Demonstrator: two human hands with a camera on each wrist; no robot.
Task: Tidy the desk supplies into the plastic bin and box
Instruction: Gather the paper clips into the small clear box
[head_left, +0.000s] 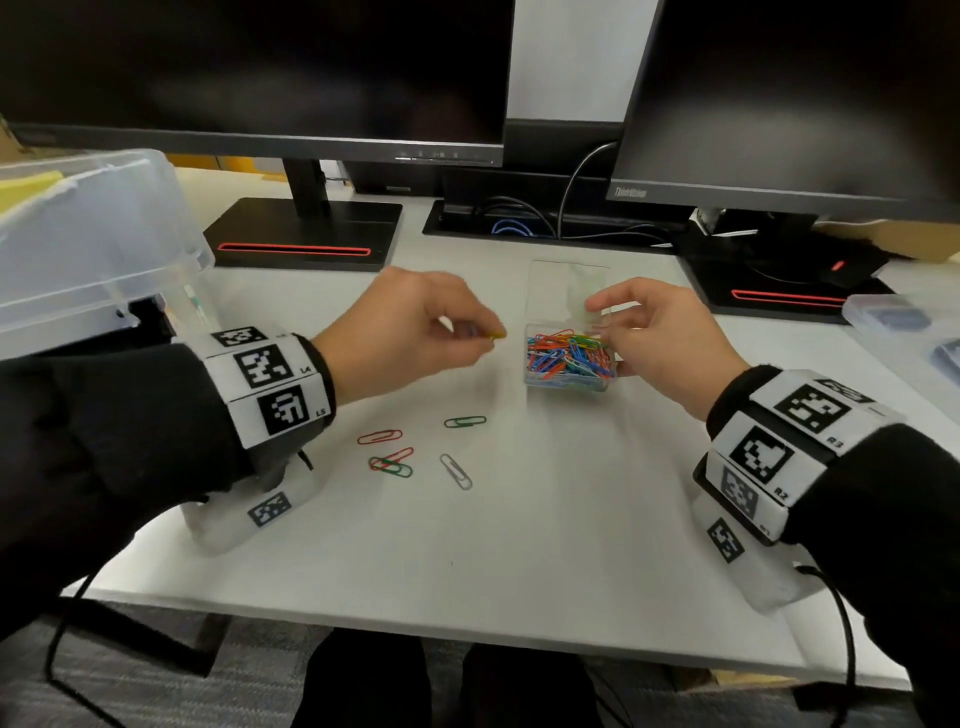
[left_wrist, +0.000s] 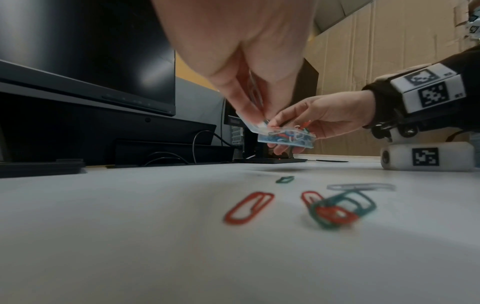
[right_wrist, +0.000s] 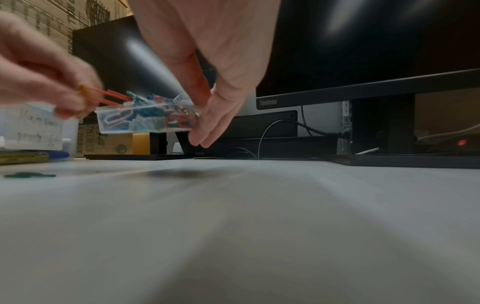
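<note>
My right hand (head_left: 610, 338) grips a small clear plastic box (head_left: 569, 364) full of coloured paper clips and holds it a little above the white desk (head_left: 519, 545); its lid (head_left: 569, 288) is swung open toward the monitors. My left hand (head_left: 478, 332) pinches a yellow paper clip (head_left: 496, 336) just left of the box's rim. In the right wrist view, the box (right_wrist: 145, 119) hangs clear of the desk, with the yellow clip (right_wrist: 83, 92) at its left edge. On the desk lie a green clip (head_left: 465, 422), a red clip (head_left: 379, 436), a tangled red and green pair (head_left: 392, 464) and a white clip (head_left: 456, 471).
A large clear plastic bin (head_left: 104, 244) stands at the left with yellow paper inside. Two dark monitors on black stands (head_left: 301, 234) and a cable tray (head_left: 545, 223) line the back. Another clear container (head_left: 883, 312) sits at the right edge.
</note>
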